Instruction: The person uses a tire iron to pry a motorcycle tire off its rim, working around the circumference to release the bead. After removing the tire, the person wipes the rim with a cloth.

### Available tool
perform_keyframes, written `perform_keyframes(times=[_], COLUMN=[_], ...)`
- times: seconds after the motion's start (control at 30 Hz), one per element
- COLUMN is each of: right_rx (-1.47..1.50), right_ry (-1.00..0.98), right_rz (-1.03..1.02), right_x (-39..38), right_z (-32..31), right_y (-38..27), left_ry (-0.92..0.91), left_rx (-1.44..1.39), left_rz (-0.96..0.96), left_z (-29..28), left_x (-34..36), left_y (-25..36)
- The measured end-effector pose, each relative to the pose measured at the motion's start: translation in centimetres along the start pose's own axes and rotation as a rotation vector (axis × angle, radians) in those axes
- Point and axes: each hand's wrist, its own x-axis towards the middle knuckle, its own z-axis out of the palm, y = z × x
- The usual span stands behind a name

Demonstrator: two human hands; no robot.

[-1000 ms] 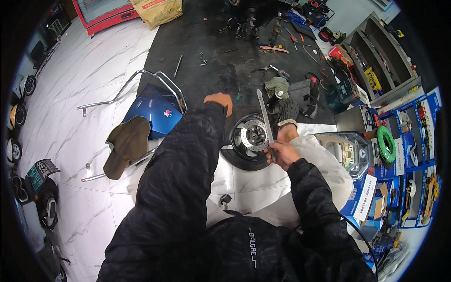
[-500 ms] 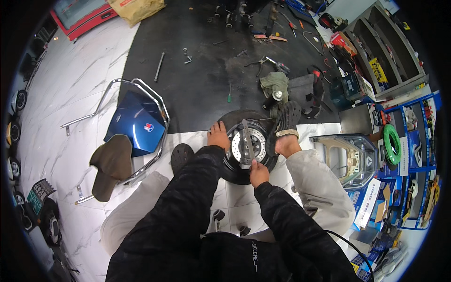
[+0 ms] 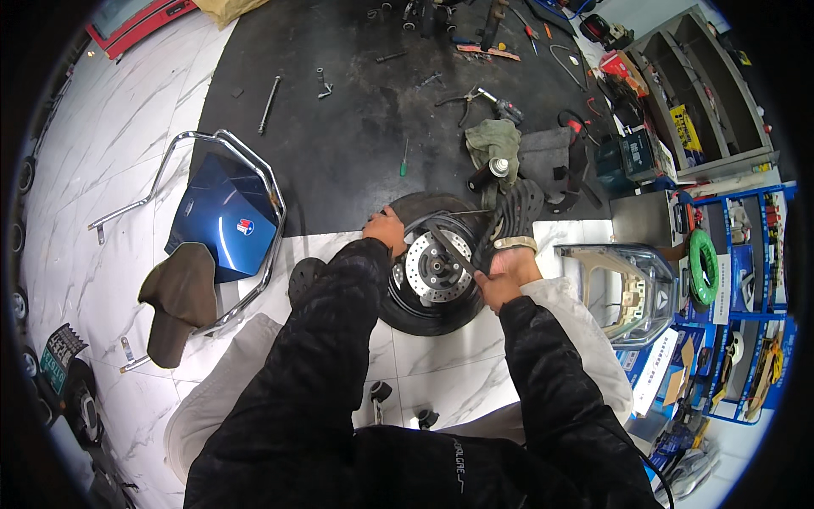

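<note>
A black wheel with its tyre (image 3: 428, 323) and a silver perforated brake disc (image 3: 417, 273) lies flat in front of me. My left hand (image 3: 386, 230) grips the tyre at its upper left, fingers curled over it. My right hand (image 3: 496, 288) is closed round the near end of a flat steel lever (image 3: 449, 247), which lies slantwise over the wheel's upper right, beside the disc. My right foot in a dark clog (image 3: 517, 208) is against the wheel's right side. A spray can (image 3: 487, 176) and an olive cloth (image 3: 490, 140) sit just beyond it.
A dark mat (image 3: 322, 170) holds scattered tools and pliers (image 3: 465, 103). A blue panel (image 3: 212, 204) and chrome rack (image 3: 277, 204) lie left. A clear lamp housing (image 3: 619, 293), cartons, shelves (image 3: 695, 102) and a green hose coil (image 3: 704, 267) crowd the right. A loose clog (image 3: 307, 280) lies left of the wheel.
The lever swung from upright beside the wheel to lying across it, and now slants further right. My left hand came onto the tyre, then moved slightly up. My right hand shifted right.
</note>
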Motion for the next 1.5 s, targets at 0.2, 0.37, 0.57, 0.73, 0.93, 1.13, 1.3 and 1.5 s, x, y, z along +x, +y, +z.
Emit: perform_keyframes(times=[0.2,0.37,0.57,0.73,0.93,1.13,1.3,1.5], right_rx=[-0.048,-0.156,0.119,0.390,0.500,0.496,0.498,0.483], right_ry=[0.086,0.260,0.444,0.504,0.529,0.569,0.584,0.570], right_rz=[0.009,-0.090,-0.234,-0.213,-0.411,-0.444,-0.479,-0.450], right_x=[-4.1,-12.2,-24.6,-31.0,-32.7,-33.7,-34.2,-33.2], right_z=[-1.0,-5.8,-10.0,-8.4,-6.1,-5.3,-5.2,-5.1], right_y=[1.1,1.3,-0.9,-1.7,-2.6,-2.8,-2.4,-1.5], left_ry=[0.018,-0.165,-0.092,0.097,-0.084,-0.042,0.084,-0.053], left_rx=[-0.036,0.042,0.126,0.080,0.157,0.116,0.029,0.041], left_rz=[-0.069,-0.104,-0.131,-0.060,-0.010,0.057,-0.005,-0.043], left_z=[0.4,-2.7,-15.2,-18.7,-11.4,-10.7,-13.0,-12.4], left_x=[-0.8,-1.2,-4.7,-11.4,-14.8,-15.8,-17.5,-18.7], left_y=[0.0,-1.3,-1.6,0.7,-0.8,-2.3,-2.5,-3.0])
